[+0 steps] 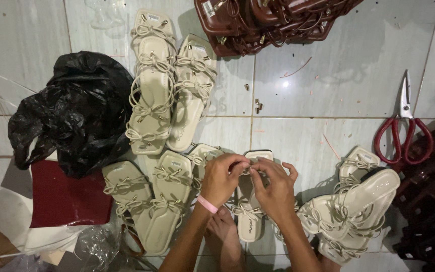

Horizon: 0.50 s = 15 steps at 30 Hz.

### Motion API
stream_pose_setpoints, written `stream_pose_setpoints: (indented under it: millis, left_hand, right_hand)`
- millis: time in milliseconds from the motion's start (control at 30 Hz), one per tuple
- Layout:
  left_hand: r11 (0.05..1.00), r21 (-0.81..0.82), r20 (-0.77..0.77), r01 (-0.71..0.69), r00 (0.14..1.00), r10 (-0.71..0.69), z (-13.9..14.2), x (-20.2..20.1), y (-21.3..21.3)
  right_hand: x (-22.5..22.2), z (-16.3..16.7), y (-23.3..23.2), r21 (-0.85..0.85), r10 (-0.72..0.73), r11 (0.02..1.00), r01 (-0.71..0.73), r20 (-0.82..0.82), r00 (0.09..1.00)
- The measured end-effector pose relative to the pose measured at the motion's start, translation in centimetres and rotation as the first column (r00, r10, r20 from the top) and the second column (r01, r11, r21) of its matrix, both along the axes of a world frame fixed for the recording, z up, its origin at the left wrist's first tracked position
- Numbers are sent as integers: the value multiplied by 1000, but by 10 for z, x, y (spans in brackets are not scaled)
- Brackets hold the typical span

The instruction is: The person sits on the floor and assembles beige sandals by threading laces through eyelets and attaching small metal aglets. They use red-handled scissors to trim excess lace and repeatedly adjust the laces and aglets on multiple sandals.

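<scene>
My left hand (222, 179), with a pink band at the wrist, and my right hand (274, 189) meet fingertip to fingertip over the strap of a cream sandal (249, 221) that lies on the tiled floor. Both hands pinch the thin cream strap near the sandal's toe end. The sandal's heel part shows below the hands, with a small bow on it. My bare foot (223, 231) rests on the floor just below my left wrist.
More cream bow sandals lie around: a pair at top centre (169, 80), two at left (149, 201), a heap at right (348, 211). Brown sandals (263, 20) pile at the top. A black plastic bag (74, 111), red-handled scissors (404, 126) and small metal tips (258, 104) lie nearby.
</scene>
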<state>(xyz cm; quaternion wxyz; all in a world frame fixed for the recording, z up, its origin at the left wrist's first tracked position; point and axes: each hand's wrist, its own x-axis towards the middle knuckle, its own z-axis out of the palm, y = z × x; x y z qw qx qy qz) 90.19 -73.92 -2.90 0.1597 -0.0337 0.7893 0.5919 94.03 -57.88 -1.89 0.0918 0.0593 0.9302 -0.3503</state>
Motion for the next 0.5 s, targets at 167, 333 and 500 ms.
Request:
stream_pose_setpoints:
  millis: [167,333,500]
  left_hand:
    - [999,-24,52,27,998,-26,-1,2,2]
    - [999,-34,-42,2,999,-3,0,8,4]
    - [999,-51,-70,4,998,-7,1,10,5]
  right_hand:
    - [3,-4,-1,16,-14,1000,14,-5,1000]
    - [6,-6,-5,20,-79,997,79,22,997]
    - [6,-6,-4,-7,-91,996,91,36,995]
